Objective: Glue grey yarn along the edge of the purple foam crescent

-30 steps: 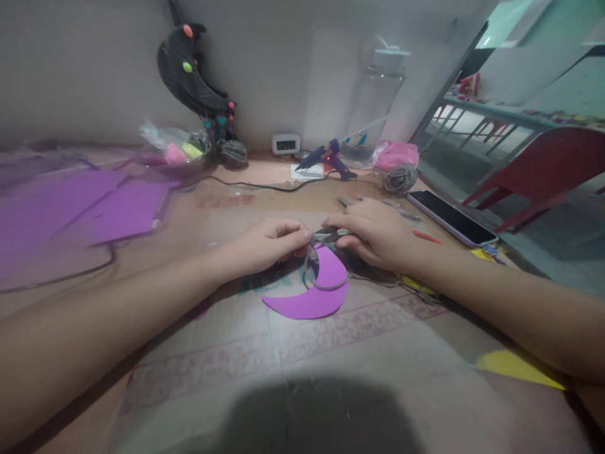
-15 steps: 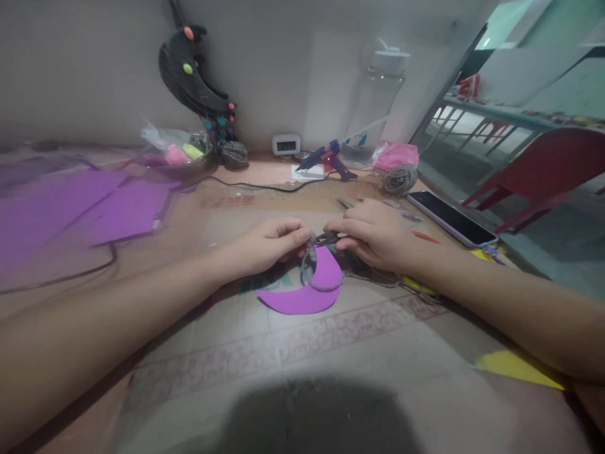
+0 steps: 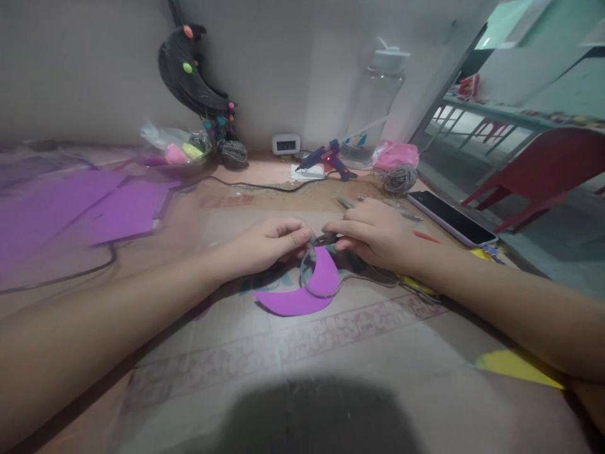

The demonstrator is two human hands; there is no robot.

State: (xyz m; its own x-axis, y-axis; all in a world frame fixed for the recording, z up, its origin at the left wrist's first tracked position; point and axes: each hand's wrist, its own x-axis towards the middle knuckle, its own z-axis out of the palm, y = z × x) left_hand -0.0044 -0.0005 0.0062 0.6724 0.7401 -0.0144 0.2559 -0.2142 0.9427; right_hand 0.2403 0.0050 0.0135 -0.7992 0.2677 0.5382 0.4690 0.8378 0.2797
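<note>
My left hand [image 3: 288, 239] is closed, pinching a grey cord [image 3: 326, 295] between thumb and fingers. From there the cord loops down and trails right, under my right wrist. A purple crescent-shaped cutout [image 3: 302, 301] is just below my fingertips, with the cord loop lying across it; whether the cord is fastened to the cutout, I cannot tell. My right hand [image 3: 371, 233] is closed around dark pliers [image 3: 326, 239], whose jaws touch or nearly touch the cord at my left fingertips. Their handles are mostly hidden by my palm.
A glue gun [image 3: 328, 159] with a lit red light stands at the back, near a small clock [image 3: 286, 144] and a bottle [image 3: 375, 107]. Purple sheets [image 3: 127, 211] lie left. To the right are a cord bundle [image 3: 399, 179], a phone [image 3: 452, 217] and yellow pieces [image 3: 517, 367].
The pliers' jaws have closed from open near the left fingertips. The purple cutout has shifted slightly left, and the cord loop has dropped lower. My hands have barely moved.
</note>
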